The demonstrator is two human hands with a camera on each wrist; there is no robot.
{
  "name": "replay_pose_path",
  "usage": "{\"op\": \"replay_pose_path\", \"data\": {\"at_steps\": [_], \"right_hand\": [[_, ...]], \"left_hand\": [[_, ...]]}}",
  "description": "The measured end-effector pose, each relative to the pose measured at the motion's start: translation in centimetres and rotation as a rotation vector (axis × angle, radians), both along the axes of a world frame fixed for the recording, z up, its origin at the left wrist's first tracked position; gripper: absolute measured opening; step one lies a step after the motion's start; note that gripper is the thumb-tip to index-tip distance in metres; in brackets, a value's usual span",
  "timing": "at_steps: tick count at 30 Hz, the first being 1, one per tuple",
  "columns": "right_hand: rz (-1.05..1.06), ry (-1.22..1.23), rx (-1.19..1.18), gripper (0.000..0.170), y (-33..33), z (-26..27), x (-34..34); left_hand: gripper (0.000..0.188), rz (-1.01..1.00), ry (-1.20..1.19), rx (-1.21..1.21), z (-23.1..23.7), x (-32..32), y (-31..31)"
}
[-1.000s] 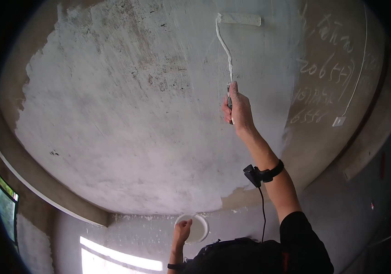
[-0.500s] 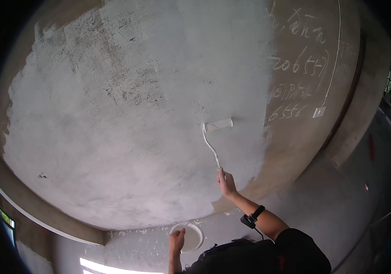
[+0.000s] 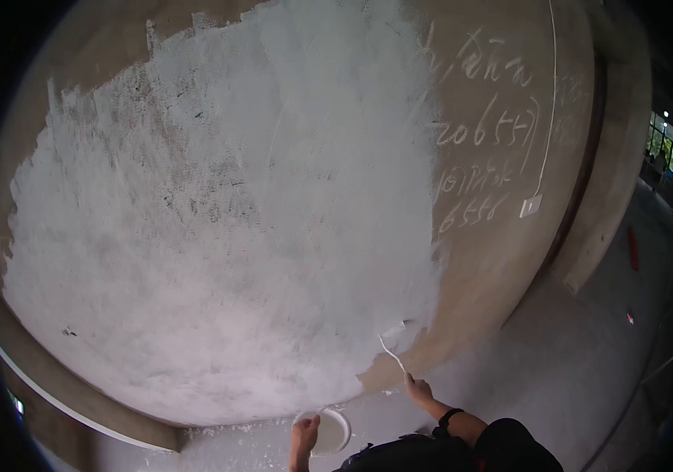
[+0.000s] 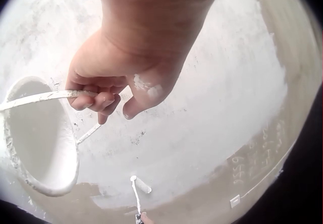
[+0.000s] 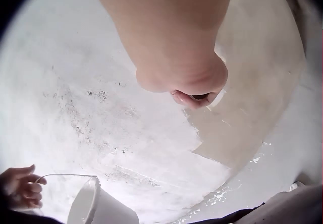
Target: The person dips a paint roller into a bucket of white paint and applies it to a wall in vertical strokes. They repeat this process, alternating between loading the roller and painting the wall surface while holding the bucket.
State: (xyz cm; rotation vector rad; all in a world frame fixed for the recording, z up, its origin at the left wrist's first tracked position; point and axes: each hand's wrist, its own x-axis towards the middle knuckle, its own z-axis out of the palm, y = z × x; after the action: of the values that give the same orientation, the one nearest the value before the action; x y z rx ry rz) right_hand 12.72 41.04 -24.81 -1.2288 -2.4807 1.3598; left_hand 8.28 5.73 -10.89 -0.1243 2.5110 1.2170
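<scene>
My right hand grips the handle of a paint roller. The roller head lies against the lower right part of the white-coated wall, beside the bare brown plaster. Low in the head view, my left hand holds a white bucket by its handle. The left wrist view shows the fingers curled round the thin bucket handle, and white paint on the hand near the thumb. In the right wrist view my right hand hides most of the roller.
Chalk writing marks the bare plaster to the right. A wall socket with a cable running up from it sits farther right. White splashes spot the floor along the wall's foot. A red object lies on the floor at far right.
My right hand has drawn the roller down the wall, from high up to near its lower right edge. The left hand still holds the bucket. The head view has shifted.
</scene>
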Motion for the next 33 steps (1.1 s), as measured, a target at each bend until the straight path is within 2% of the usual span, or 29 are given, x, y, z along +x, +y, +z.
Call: {"op": "replay_pose_path", "data": {"at_steps": [3,5,7,10,15,17,19,21,25,27,28,30,33], "right_hand": [[0.084,0.086,0.006,0.076,0.5,0.9,1.1],[0.091,0.188,0.055,0.073,0.1,4.3,1.9],[0.1,0.284,0.102,0.071,0.2,7.2,1.3],[0.062,0.539,-0.115,0.058,0.7,12.6,0.5],[0.041,0.894,-0.31,0.055,3.6,23.0,-3.1],[0.021,0.936,-0.416,0.056,5.1,26.0,-4.1],[0.089,1.023,-0.406,0.057,6.4,28.2,-4.4],[0.093,1.02,-0.395,0.057,6.5,29.7,-3.7],[0.122,0.816,-0.49,0.053,4.6,28.8,0.3],[0.337,0.66,-0.345,0.051,4.3,27.8,2.3],[0.338,0.613,-0.368,0.051,4.1,27.5,3.6],[0.552,0.412,0.033,0.048,3.7,27.1,6.4],[0.688,0.049,0.074,0.049,2.7,26.3,10.1]], "left_hand": [[0.049,0.008,0.004,0.018,1.6,0.6,1.0],[0.047,-0.011,0.056,0.006,1.7,0.5,1.4],[0.044,-0.024,0.066,-0.02,-1.2,-0.4,0.7],[0.049,-0.038,0.025,0.004,1.2,0.1,1.7],[0.047,-0.052,0.07,0.054,3.8,0.9,3.3],[0.047,-0.057,0.077,0.054,3.8,0.8,3.2],[0.048,-0.063,0.097,0.066,3.5,0.5,2.9],[0.041,-0.045,0.088,0.195,4.0,0.3,2.7],[0.039,-0.031,-0.026,0.27,8.1,0.8,3.1],[0.037,0.012,-0.058,0.378,8.9,0.6,3.4],[0.036,0.05,-0.086,0.423,9.3,0.6,3.5],[0.037,0.032,-0.104,0.449,9.1,0.0,3.0],[0.031,0.041,-0.084,0.434,10.2,0.1,3.3]]}}
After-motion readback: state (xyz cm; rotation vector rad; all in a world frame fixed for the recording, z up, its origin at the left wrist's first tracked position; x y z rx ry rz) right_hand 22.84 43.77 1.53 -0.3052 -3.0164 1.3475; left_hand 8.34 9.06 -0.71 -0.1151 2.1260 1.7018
